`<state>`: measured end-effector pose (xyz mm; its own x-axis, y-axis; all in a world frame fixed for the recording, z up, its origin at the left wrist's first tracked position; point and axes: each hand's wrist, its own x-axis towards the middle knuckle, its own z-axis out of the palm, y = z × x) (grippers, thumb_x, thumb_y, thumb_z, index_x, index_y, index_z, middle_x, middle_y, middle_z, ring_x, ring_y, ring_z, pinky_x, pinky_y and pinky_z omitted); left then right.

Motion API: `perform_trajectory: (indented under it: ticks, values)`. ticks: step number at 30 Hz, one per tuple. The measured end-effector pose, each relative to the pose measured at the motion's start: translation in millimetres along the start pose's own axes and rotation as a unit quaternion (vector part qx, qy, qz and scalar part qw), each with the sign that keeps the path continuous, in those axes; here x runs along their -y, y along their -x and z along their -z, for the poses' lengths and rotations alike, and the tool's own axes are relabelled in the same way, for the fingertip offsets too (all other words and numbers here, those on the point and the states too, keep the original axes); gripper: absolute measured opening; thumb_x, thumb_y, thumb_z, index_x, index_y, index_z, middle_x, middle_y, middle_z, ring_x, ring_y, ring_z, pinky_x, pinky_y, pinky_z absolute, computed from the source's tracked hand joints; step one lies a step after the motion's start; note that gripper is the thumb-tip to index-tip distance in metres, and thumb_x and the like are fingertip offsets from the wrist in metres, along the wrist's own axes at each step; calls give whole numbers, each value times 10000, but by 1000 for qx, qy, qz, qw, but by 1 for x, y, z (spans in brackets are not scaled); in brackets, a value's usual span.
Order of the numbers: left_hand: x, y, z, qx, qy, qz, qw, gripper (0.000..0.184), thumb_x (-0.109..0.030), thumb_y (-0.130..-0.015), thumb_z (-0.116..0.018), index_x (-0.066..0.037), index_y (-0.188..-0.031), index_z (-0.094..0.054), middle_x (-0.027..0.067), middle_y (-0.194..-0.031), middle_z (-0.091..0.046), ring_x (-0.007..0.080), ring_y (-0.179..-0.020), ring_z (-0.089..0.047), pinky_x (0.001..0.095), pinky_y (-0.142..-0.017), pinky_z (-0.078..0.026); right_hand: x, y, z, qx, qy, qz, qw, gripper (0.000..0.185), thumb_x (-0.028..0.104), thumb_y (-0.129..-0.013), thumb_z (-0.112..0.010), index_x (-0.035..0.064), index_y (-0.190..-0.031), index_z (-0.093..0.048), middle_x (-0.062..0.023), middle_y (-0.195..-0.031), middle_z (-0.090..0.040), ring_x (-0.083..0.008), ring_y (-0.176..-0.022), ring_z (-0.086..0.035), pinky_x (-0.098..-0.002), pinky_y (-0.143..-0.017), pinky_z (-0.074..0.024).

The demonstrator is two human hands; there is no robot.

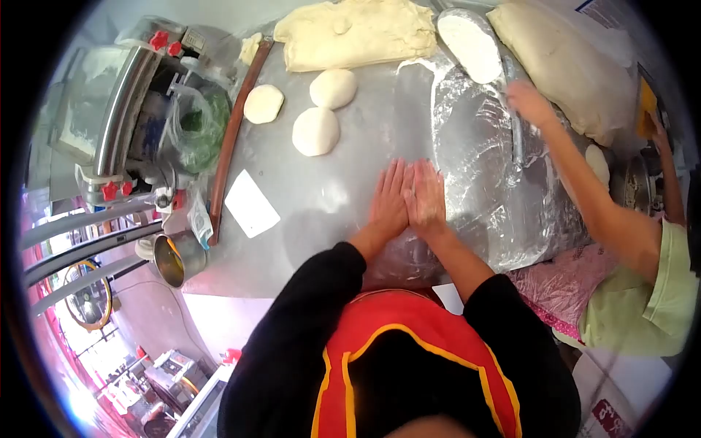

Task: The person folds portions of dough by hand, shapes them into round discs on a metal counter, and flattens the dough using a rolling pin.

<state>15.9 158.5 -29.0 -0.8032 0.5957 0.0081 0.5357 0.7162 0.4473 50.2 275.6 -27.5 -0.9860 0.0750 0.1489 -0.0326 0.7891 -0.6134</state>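
Note:
My left hand (pixel 388 201) and my right hand (pixel 426 198) lie side by side on the metal worktop (pixel 328 233), fingers stretched forward and thumbs close together. Whether anything is under the palms is hidden. Beyond them to the left sit three pale dough rounds: one flat round (pixel 263 104), an upper round (pixel 333 89) and a lower round (pixel 316 132) touching it. At the back rests a large slab of dough (pixel 354 40). A white flat sheet (pixel 252 204), perhaps a dough scraper, lies left of my hands.
A long wooden stick (pixel 235 139) edges the left side, near a roller machine (pixel 120 109) and a metal pot (pixel 179 261). Flour dusts the right side, where a co-worker's hand (pixel 531 104) reaches in. A flour-filled dish (pixel 471 45) and a big covered dough mass (pixel 562 66) stand behind.

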Motion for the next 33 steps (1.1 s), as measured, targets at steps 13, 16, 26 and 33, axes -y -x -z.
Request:
perform_trajectory:
  ticks: [13, 16, 26, 33]
  values:
    - [31, 56, 13, 1, 183, 85, 979, 583, -249, -927, -486, 28, -1407, -307, 225, -1466, -299, 366, -1374, -260, 442, -1137, -201, -14, -3, 32, 18, -10, -52, 998, 343, 210, -828, -636, 11, -1101, -580, -173, -1013, -580, -352, -1016, -519, -445, -900, -407]
    - [16, 61, 14, 33, 91, 15, 995, 572, -251, -932, -454, 20, -1413, -305, 205, -1478, -294, 354, -1384, -250, 444, -1141, -191, 11, 43, 42, -28, 29, -92, 995, 420, 244, -854, -600, 17, -1200, -527, -205, -1126, -554, -375, -1093, -500, -463, -967, -373]
    - [6, 54, -1, 27, -36, -1, 999, 617, -264, -912, -422, -4, -1449, -262, 184, -1524, -221, 299, -1430, -175, 460, -1155, -130, 24, 36, -1, 64, 133, 8, 989, 629, 367, -885, -510, 34, -1398, -362, -182, -1472, -325, -335, -1371, -283, -528, -1117, -160]
    - [164, 92, 29, -232, 29, 223, 946, 591, -179, -874, -542, 41, -1383, -337, 246, -1429, -348, 382, -1342, -307, 458, -1122, -230, 28, 35, 4, 81, 119, 8, 990, 611, 339, -923, -484, 46, -1433, -318, -188, -1481, -303, -343, -1383, -253, -528, -1125, -124]
